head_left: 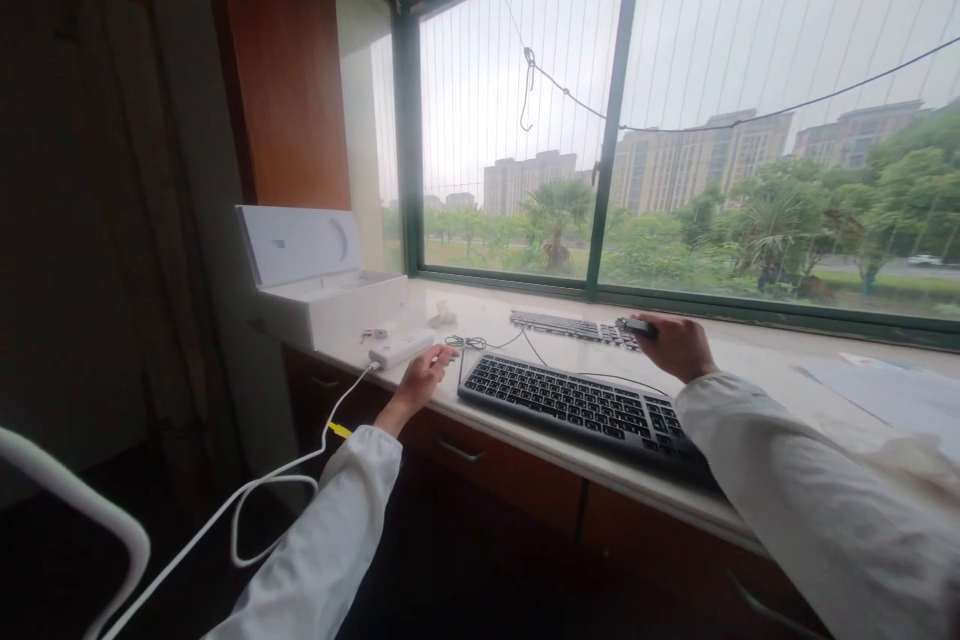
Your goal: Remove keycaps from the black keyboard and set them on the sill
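Observation:
A black keyboard (570, 405) lies at the front of the white counter, its cable running behind it. Beside its left end is my left hand (421, 380), thumb and fingers pinched together. A thin upright sliver shows at those fingertips, too small to name. My right hand (679, 348) is closed around a small dark object (637, 326), its kind unclear. That hand hovers by the right end of a light grey keyboard-like piece (570, 327), which lies behind the black keyboard. Whether the dark object touches this piece, I cannot tell.
An open white box (315, 305) stands at the counter's left. Next to it lie a white power strip (397, 348) with a hanging white cord (292, 465), and a coiled dark cable (472, 342). Papers (885, 395) lie at right. Windows (517, 220) rise behind.

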The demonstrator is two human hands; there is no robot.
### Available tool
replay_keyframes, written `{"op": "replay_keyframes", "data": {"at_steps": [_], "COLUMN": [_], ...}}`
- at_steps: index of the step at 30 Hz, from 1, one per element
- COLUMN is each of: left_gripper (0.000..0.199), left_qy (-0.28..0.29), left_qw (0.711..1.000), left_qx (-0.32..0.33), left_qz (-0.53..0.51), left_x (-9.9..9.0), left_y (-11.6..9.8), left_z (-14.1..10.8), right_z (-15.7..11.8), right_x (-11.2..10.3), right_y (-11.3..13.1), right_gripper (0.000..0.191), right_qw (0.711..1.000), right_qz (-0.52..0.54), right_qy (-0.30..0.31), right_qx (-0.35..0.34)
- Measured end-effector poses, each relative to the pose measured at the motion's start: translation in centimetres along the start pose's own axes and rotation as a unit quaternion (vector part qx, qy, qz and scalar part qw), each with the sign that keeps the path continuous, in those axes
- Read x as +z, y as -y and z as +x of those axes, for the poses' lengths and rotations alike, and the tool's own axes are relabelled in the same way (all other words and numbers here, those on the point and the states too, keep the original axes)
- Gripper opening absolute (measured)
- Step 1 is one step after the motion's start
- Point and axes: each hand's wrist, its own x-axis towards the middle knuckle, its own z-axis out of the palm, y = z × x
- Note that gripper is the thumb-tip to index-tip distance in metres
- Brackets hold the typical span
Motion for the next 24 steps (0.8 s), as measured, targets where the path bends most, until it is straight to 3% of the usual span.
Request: {"op": "replay_keyframes", "data": {"at_steps": [5,8,14,24], "left_gripper": [0.042,0.046,0.051,0.044], "left_qy": [-0.019,-0.031,-0.071,-0.039], "left_qw": [1.000,0.999,0.995,0.987], "left_qx": [-0.011,-0.022,-0.024,-0.023], "left_qz": [-0.006,0.020,0.065,0.157], "left_x": [-0.1,0.0,0.4,0.9], "left_y": [-0.1,-0.3,-1.1,-1.8], "left_z": [-0.1,-0.2,-0.5,0.8], "right_z": [-2.5,-3.1,-3.0,-3.4], "right_x": [0.6,0.5,-0.1,-1.2], "right_y": [-4.4,-5.4,-5.4,-4.6], "right_gripper": [0.032,0.032,0.027,0.029], "right_qw": [0.990,0.988,0.987,0.982], "right_qz": [-0.071,-0.061,-0.029,-0.009], "right_qy": [0.058,0.085,0.140,0.141], "right_qx": [0.110,0.113,0.079,0.125]}}
